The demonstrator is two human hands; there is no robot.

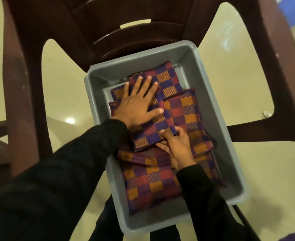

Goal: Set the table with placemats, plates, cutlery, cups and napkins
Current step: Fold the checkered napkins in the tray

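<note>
A grey plastic bin (218, 108) sits on the seat of a brown plastic chair and holds several folded checkered placemats in purple, red and orange. My left hand (138, 103) lies flat with spread fingers on the top folded placemat (167, 79). My right hand (176, 145) pinches the near edge of that same placemat between thumb and fingers, with its fingers slid under the fold. A larger folded placemat (152, 181) lies beneath at the near end of the bin. Both arms wear black sleeves.
The brown chair (125, 23) surrounds the bin, its backrest at the top and armrests left and right. Cream floor tiles (230, 58) show through the chair's openings. My dark trouser legs are below the bin's near rim.
</note>
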